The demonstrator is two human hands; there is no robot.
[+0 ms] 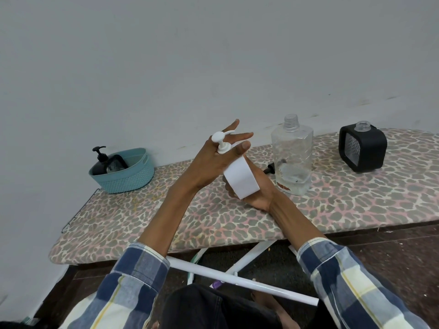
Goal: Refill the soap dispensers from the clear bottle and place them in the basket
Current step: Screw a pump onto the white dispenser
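White dispenser (241,180): tilted, white pump (222,143) on top.
Left hand (213,160): fingers straight, thumb against pump collar.
Right hand (257,189): cradles its base.

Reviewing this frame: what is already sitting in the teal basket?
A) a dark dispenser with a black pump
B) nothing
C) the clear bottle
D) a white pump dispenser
A: a dark dispenser with a black pump leans inside the teal basket, while the white dispenser is in the hands.

Blue, white and yellow plaid sleeves (351,279), dark trousers (213,307).
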